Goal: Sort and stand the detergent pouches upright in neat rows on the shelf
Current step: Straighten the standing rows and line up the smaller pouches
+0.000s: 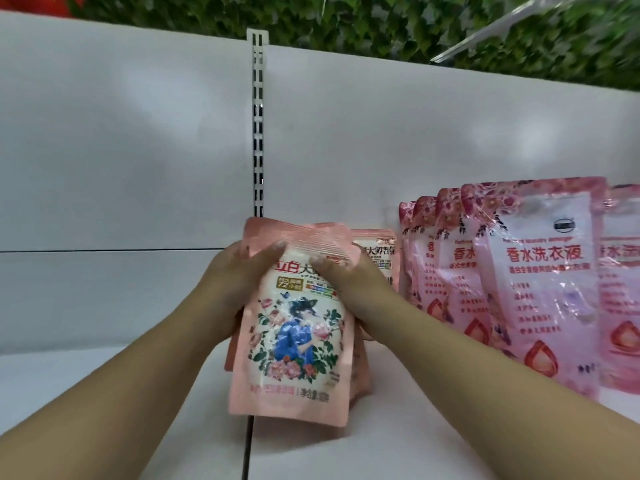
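A salmon-pink detergent pouch (294, 344) with a blue-dressed figure among roses stands at the shelf's middle, front of a small stack. My left hand (239, 285) grips its left edge, thumb across the top front. My right hand (349, 292) grips its right edge, thumb on the front. At least one more like pouch is pressed behind it. Another of the same kind (377, 254) stands further back. To the right, a row of larger pink pouches (540, 289) stands upright, one behind another.
The white shelf (104, 393) has bare room on the left. A white back panel with a slotted upright (258, 133) rises behind. A further pink pouch (620, 289) stands at the right edge. Green foliage runs along the top.
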